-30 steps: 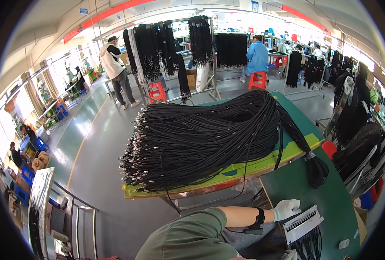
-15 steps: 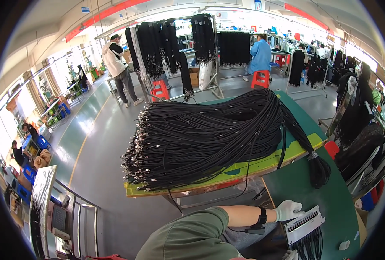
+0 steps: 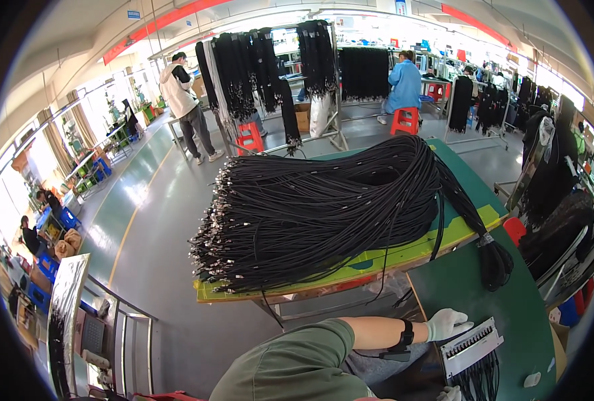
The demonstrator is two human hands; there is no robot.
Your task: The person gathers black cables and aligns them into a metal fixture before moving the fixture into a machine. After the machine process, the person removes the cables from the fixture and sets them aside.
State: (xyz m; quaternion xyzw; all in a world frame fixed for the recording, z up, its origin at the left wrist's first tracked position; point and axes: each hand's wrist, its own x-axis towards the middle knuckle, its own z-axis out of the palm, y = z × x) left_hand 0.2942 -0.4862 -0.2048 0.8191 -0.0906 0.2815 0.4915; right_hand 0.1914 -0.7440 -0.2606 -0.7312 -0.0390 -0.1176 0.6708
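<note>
White block (image 3: 472,351) w/ black cables (image 3: 481,377): near L edge of green surface (image 3: 524,301). L hand (image 3: 448,325) at block, fingers part-curled (grip: can't tell); R hand (image 3: 450,394) mostly cut off, state unclear. Rec.: keep block flat, cables separated.

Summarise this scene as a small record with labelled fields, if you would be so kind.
Left hand: white-gloved, at the upper-left edge of the pale fixture; grip unclear
Right hand: gloved, near the fixture's lower-left corner, partly cut off; grip unclear
Thin black cables: extend from the fixture's lower side
Green worktop: under the fixture
Cable pile: large, black, metallic ends at left, on another table
Background: person in blue on a red stool
</note>
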